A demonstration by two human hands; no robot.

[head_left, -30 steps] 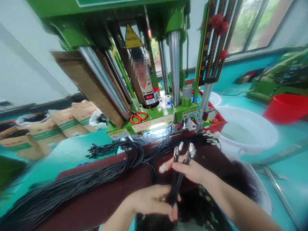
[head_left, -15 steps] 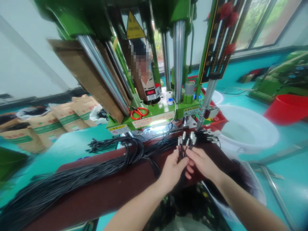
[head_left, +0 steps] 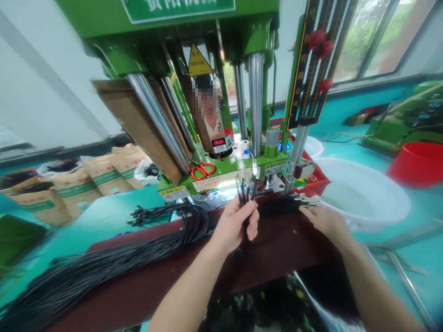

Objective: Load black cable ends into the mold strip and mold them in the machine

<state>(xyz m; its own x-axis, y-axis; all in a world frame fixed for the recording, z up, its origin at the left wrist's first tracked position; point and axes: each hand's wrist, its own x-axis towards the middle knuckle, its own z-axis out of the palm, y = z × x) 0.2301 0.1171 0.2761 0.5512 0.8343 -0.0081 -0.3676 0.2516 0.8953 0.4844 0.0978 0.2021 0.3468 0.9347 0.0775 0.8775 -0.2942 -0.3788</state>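
Observation:
My left hand (head_left: pixel 240 219) is closed around a small bunch of black cables (head_left: pixel 245 191), whose metal plug ends stick upward above the fist. To the right, my right hand (head_left: pixel 328 226) has its thumb and fingertips pinched at the silvery plug ends (head_left: pixel 306 199) of a cable pile (head_left: pixel 280 207) on the brown table (head_left: pixel 294 244). How many cables lie between those fingertips is hidden. A long bundle of black cables (head_left: pixel 104 263) stretches over the table's left side, its bent part (head_left: pixel 194 219) in front of the machine.
A green press (head_left: pixel 166 41) with steel columns stands ahead. Red-handled scissors (head_left: pixel 203 171) and a printed box (head_left: pixel 221 143) sit on its bed. A white tub (head_left: pixel 367 189) and a red bucket (head_left: pixel 420 163) are at the right; paper sacks (head_left: pixel 78 189) stand at the left.
My right hand has left the bunch and moved right to the pile of plug ends. My left hand keeps the bunch, slightly further left. The view has tilted up a little.

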